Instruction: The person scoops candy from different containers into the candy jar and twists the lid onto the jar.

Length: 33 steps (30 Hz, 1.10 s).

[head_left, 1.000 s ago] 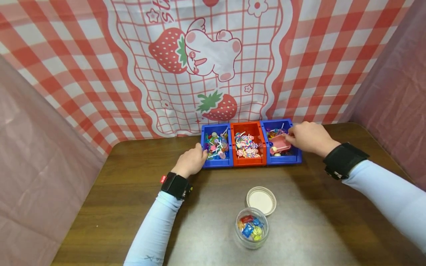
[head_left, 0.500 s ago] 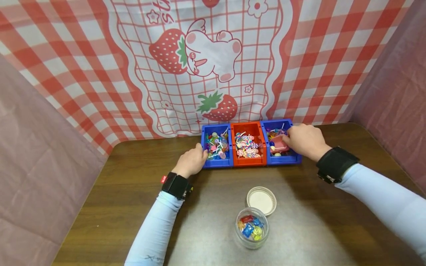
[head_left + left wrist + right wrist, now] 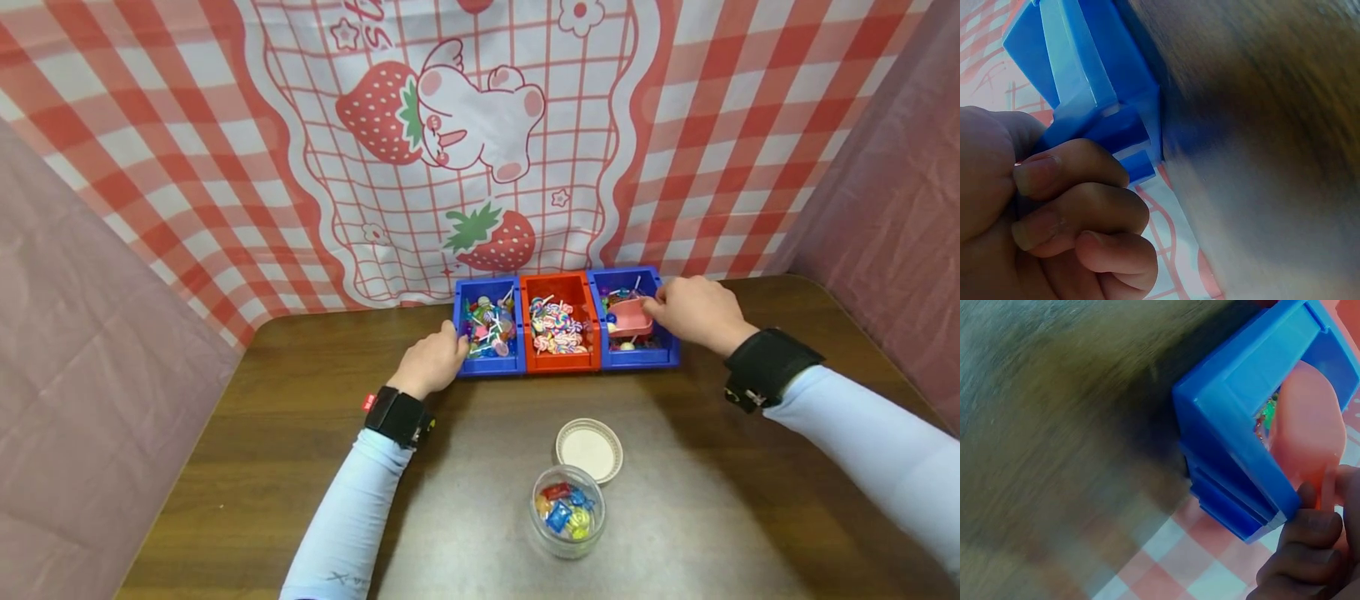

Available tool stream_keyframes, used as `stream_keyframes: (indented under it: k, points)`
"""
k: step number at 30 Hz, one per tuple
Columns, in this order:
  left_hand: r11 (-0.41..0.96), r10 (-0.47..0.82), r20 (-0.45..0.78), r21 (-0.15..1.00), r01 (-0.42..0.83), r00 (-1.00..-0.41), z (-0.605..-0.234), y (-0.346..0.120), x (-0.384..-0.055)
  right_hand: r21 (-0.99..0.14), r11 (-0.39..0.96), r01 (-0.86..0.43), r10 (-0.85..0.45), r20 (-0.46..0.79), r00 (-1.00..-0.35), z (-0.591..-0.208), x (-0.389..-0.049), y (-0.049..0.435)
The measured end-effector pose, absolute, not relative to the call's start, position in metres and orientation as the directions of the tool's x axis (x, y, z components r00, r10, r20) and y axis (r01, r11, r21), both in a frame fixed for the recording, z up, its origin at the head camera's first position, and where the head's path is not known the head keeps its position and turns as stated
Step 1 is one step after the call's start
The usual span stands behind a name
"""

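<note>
My left hand (image 3: 427, 362) grips the outer side wall of the left blue bin (image 3: 491, 367), thumb at the rim; its fingers (image 3: 1094, 212) are curled in the left wrist view. That bin holds mixed small candies and lollipops. At the other end, my right hand (image 3: 697, 310) pinches the handle of a pink scoop (image 3: 630, 318) inside the right blue bin (image 3: 641, 360). The scoop lies among colourful beads and candies, which it partly hides. In the right wrist view the scoop's rounded underside (image 3: 1307, 419) faces the camera, just over the bin's wall (image 3: 1235, 419).
A red bin (image 3: 562, 364) of swirled lollipops stands between the blue ones. Nearer on the wooden table (image 3: 300, 467) are an uncovered glass jar (image 3: 567, 542) with wrapped candies and a round white lid (image 3: 589, 450) beside it. A checked cloth (image 3: 697, 167) hangs behind the bins.
My right hand shifted slightly left and then back right with the scoop, whose tilt has changed among the candies. The left hand stays at its bin.
</note>
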<state>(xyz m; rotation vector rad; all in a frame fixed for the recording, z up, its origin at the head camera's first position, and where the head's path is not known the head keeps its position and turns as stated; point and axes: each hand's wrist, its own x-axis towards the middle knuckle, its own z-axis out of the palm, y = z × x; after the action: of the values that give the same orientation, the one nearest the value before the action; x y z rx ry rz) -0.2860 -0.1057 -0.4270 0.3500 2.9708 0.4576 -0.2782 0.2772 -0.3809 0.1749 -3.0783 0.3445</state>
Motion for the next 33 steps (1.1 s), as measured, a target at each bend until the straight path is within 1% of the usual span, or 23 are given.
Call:
stream_keyframes:
  k: [5, 13, 19, 23, 33]
  points:
    - [0.926, 0.247, -0.078, 0.311, 0.212, -0.966, -0.426, -0.106, -0.286, -0.221, 0.965, -0.145, -0.128, 0.088, -0.988, -0.384, -0.279, 0.278]
    - [0.928, 0.242, -0.074, 0.308, 0.209, -0.967, -0.423, -0.107, -0.287, -0.152, 0.958, -0.242, -0.217, 0.167, -0.962, -0.384, -0.281, 0.272]
    - [0.926, 0.246, -0.096, 0.315, 0.205, -0.964, -0.425, -0.106, -0.285, -0.153, 0.961, -0.229, -0.207, 0.147, -0.967, -0.385, -0.282, 0.273]
    - [0.929, 0.24, -0.089, 0.309, 0.203, -0.967, -0.425, -0.106, -0.285, -0.16, 0.96, -0.229, -0.208, 0.139, -0.968, -0.387, -0.281, 0.279]
    - [0.927, 0.244, -0.087, 0.315, 0.205, -0.966, -0.426, -0.106, -0.286, -0.211, 0.947, -0.244, -0.22, 0.132, -0.967, -0.39, -0.282, 0.292]
